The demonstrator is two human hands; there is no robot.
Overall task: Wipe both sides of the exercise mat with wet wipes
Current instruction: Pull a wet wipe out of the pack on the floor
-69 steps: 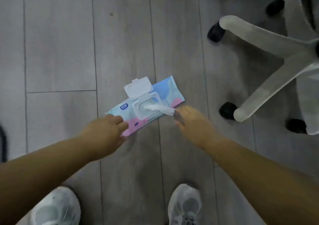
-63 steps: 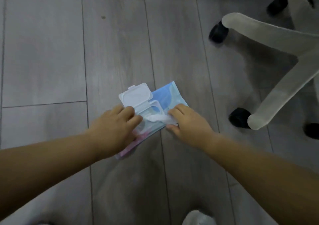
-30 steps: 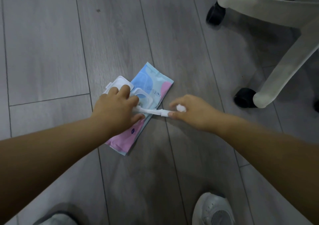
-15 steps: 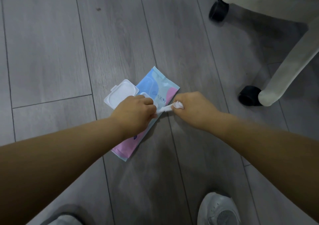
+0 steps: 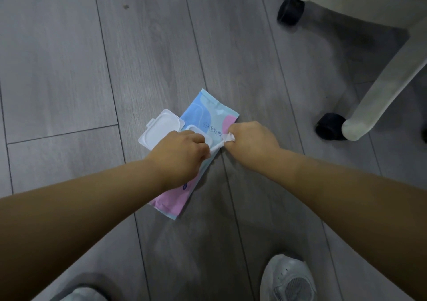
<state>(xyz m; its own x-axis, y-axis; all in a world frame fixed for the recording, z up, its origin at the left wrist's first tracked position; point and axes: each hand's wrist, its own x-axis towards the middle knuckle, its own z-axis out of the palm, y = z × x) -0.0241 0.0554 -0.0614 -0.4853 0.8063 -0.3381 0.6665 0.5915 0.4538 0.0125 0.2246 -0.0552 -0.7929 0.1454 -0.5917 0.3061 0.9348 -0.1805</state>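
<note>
Moved: right grip (image 5: 251, 139) nearer left grip (image 5: 180, 155) now
Left grip: curled, holding down the one pack (image 5: 201, 111)
Right grip: pinching the one wipe (image 5: 228, 137)

floor (image 5: 69, 58): grey planks | on it: wipes pack (image 5: 203, 109), chair casters (image 5: 329, 126), shoes (image 5: 287, 280)

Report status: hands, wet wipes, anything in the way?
Left hand on wipes pack, lid open. Right hand pinches wet wipe, stretched between hands. Chair base off right, not in the way.

Blue-and-pink wipes pack (image 5: 203, 113), white lid (image 5: 160, 132), grey floor (image 5: 57, 58).
</note>
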